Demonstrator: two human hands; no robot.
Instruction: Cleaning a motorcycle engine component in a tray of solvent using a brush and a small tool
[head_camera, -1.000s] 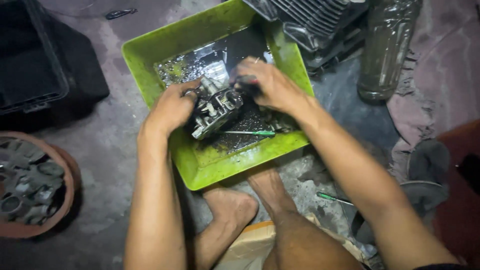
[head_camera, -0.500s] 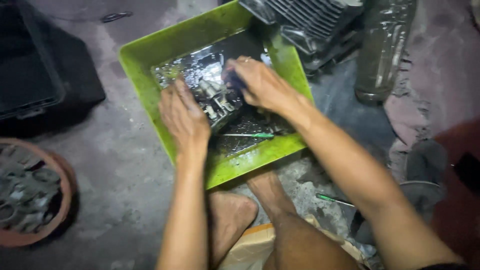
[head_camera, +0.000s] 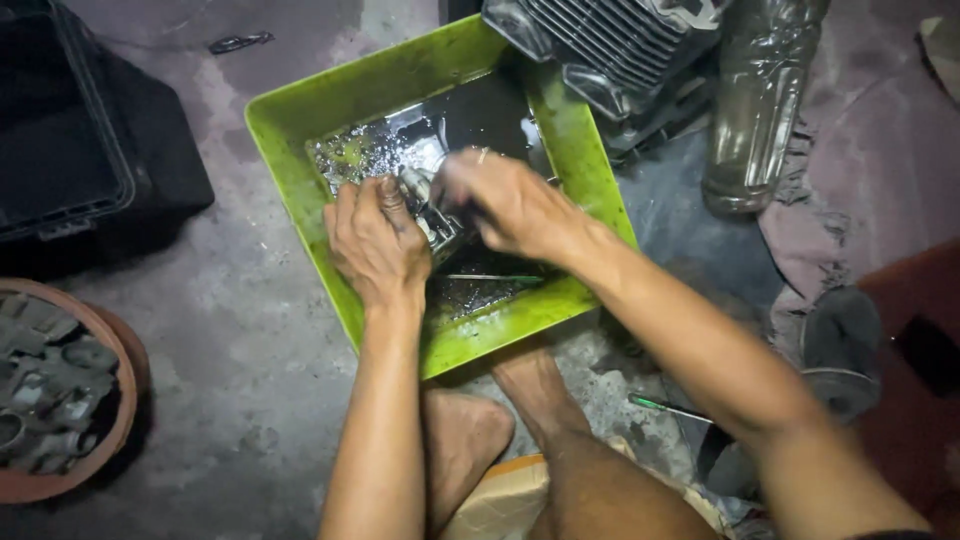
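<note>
On the concrete floor, a green tray (head_camera: 300, 130) is holding dark oily liquid, and both hands are working inside it: the left hand (head_camera: 375, 240) and right hand (head_camera: 505, 200) are gripping a small greasy metal part (head_camera: 432, 212) between them. Being slick, it could slip and splash back into the liquid.

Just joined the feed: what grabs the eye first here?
The bright green tray at centre, wet with dark liquid, where the left hand and right hand close around a grimy metal part. Behind it at top sits a finned engine cylinder; a clay bowl of parts lies lower left.
</note>
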